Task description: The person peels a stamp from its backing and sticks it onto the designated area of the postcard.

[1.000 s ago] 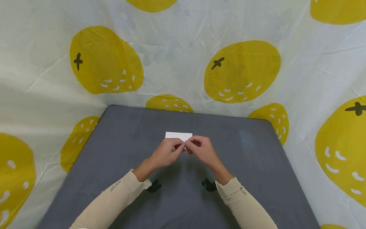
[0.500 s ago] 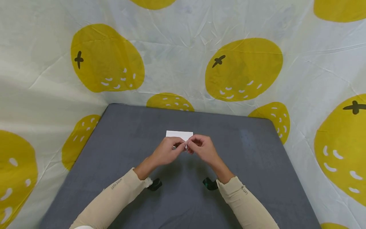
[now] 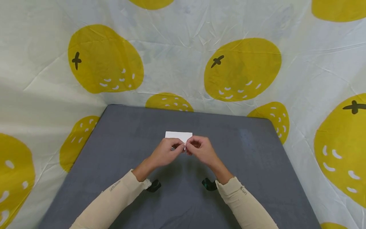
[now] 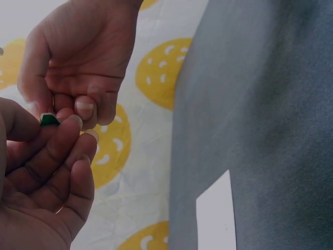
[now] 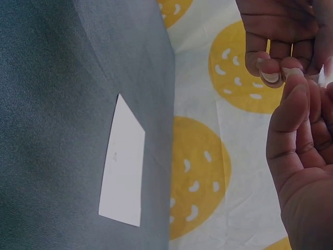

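Note:
My left hand (image 3: pixel 166 152) and right hand (image 3: pixel 202 149) meet at the fingertips over the grey table. Between them, both hands pinch a small flat piece. It shows a green face with a pale edge in the left wrist view, where this green piece (image 4: pixel 49 120) is mostly covered by fingers. From the right wrist, only a white edge of the piece (image 5: pixel 321 77) is visible; its exact kind is unclear. Just beyond the hands, a white card (image 3: pixel 179 135) lies flat, its near part hidden by them in the head view. The right wrist view shows the whole card (image 5: pixel 123 166).
The grey table (image 3: pixel 137 133) is covered in cloth and reaches a fabric backdrop (image 3: pixel 174 66) printed with yellow fruit. Beige sleeves (image 3: pixel 114 200) cover both forearms, and dark curved pieces (image 3: pixel 154 186) stick out near the cuffs.
Both hands stay together at nearly the same spot, with only slight fingertip movement around the small piece. The white card has not moved; the whole view shifts a little.

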`<state>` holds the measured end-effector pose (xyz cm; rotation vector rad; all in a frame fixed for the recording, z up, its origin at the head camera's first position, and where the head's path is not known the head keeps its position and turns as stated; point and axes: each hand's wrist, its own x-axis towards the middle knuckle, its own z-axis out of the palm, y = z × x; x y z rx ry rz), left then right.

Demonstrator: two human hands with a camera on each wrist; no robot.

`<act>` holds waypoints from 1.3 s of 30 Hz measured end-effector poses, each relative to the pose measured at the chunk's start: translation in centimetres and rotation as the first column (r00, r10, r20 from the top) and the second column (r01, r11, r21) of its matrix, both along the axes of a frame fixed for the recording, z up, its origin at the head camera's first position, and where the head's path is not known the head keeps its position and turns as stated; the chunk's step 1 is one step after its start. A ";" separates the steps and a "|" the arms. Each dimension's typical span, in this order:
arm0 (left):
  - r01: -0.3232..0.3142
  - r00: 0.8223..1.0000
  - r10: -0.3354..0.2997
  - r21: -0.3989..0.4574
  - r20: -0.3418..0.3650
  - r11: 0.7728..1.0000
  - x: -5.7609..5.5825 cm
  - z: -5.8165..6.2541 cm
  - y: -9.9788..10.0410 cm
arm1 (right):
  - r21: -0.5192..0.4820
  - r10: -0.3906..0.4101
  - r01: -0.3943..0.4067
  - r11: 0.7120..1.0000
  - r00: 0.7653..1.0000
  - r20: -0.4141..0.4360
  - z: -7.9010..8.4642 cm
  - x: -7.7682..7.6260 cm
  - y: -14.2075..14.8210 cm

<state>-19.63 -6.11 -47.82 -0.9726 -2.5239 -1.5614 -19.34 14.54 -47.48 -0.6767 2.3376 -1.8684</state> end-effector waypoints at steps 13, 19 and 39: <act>0.010 1.000 -0.010 0.012 0.020 1.000 0.3 0.0 0.1 | -0.009 -0.009 0.009 1.000 1.000 0.008 -0.2 0.4 0.0; 0.006 1.000 -0.007 0.009 0.016 1.000 -0.1 0.1 0.3 | 0.016 -0.011 0.011 1.000 1.000 -0.021 0.1 0.0 0.1; 0.017 0.999 -0.016 -0.027 0.045 0.999 0.1 -0.2 0.4 | 0.149 -0.028 0.054 0.987 0.985 -0.172 -0.3 0.0 0.1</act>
